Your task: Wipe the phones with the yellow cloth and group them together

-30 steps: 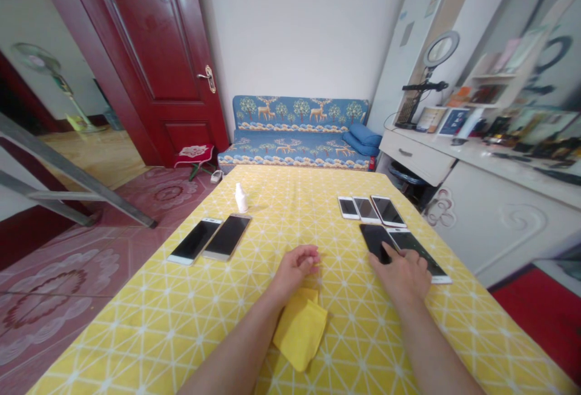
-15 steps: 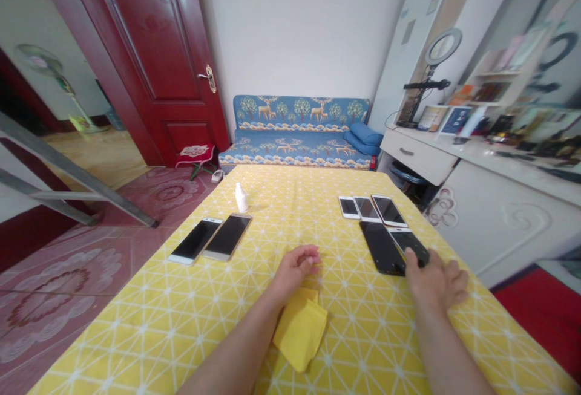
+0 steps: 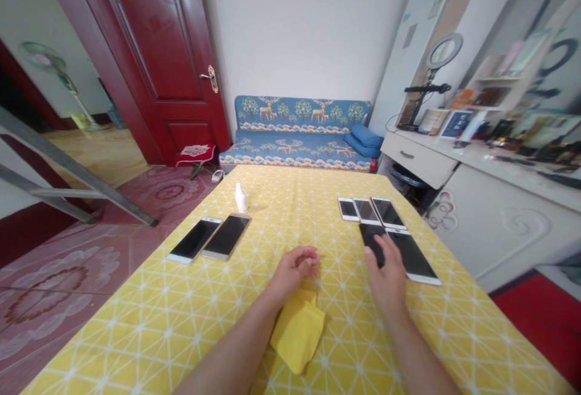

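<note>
My right hand (image 3: 388,277) is over a black phone (image 3: 368,233), its thumb and fingers apart, covering the phone's lower part. Whether the fingertips touch the screen I cannot tell. Just right of it lies a larger white phone (image 3: 414,257) with a dark screen. Behind these two, a small white phone (image 3: 348,208), a second white phone (image 3: 367,211) and a third white-framed phone (image 3: 388,213) lie side by side. My left hand (image 3: 294,269) rests at the table's middle, fingers curled in with nothing seen in them. A folded yellow cloth (image 3: 299,334) lies beside its wrist.
On the table's left side are a white phone (image 3: 194,240), a gold phone (image 3: 226,236) and a small white bottle (image 3: 241,198). A patterned yellow tablecloth (image 3: 290,201) covers the table. Beyond stands a blue sofa (image 3: 295,138); a white cabinet (image 3: 494,219) is at right.
My right hand has moved left, off the white phone and over the black phone beside it. The white phone's screen now shows fully. My left hand stays in place.
</note>
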The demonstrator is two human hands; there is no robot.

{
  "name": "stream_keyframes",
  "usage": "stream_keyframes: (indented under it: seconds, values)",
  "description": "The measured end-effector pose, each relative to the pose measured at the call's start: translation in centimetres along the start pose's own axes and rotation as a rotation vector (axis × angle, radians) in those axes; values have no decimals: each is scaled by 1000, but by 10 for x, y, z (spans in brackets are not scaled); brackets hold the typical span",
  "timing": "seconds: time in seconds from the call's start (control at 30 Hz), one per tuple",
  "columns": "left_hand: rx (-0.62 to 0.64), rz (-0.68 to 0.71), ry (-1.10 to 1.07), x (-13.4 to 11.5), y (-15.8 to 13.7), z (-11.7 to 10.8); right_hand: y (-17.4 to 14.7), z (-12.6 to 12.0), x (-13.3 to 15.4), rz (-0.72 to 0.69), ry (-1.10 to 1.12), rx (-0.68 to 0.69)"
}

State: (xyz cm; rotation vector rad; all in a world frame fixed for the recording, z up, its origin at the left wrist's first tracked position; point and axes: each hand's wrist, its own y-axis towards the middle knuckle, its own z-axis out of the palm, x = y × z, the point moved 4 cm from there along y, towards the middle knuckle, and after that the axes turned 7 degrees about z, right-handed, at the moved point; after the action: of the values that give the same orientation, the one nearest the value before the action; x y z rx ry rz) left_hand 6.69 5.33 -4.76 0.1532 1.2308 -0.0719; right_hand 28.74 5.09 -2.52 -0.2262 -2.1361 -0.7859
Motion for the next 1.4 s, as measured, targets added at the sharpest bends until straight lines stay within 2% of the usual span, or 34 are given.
stream_keyframes:
  seconds: [0.1,0.2,0.33,0.4,0.5,0.6,0.73,0.83,1.13,1.27,1.4]
  values:
    - [-30,9,-31,0,2,-3,-31,40,39,91,341,378]
    - [-120,107,44,-4,7,-15,-52,64,65,109,461,552]
    - [-310,323,270,-18,14,-48,-58,74,70,47,454,577]
    - [-451,421,333,-29,19,-68,-58,75,67,-13,440,569]
    - [-672,606,567,-58,27,-98,-57,77,66,-72,421,563]
    - [-817,696,741,-92,43,-123,-59,80,69,-99,394,591]
    - [-979,604,978,-130,71,-151,-60,80,72,-101,375,597]
    - [-969,488,1029,-139,92,-167,-60,80,72,-109,371,592]
    - [-846,152,1036,-119,114,-197,-60,81,71,-99,354,587]
    - [-815,124,1032,-113,118,-201,-60,82,71,-99,356,579]
    - [-797,160,1023,-111,119,-198,-59,82,71,-90,353,575]
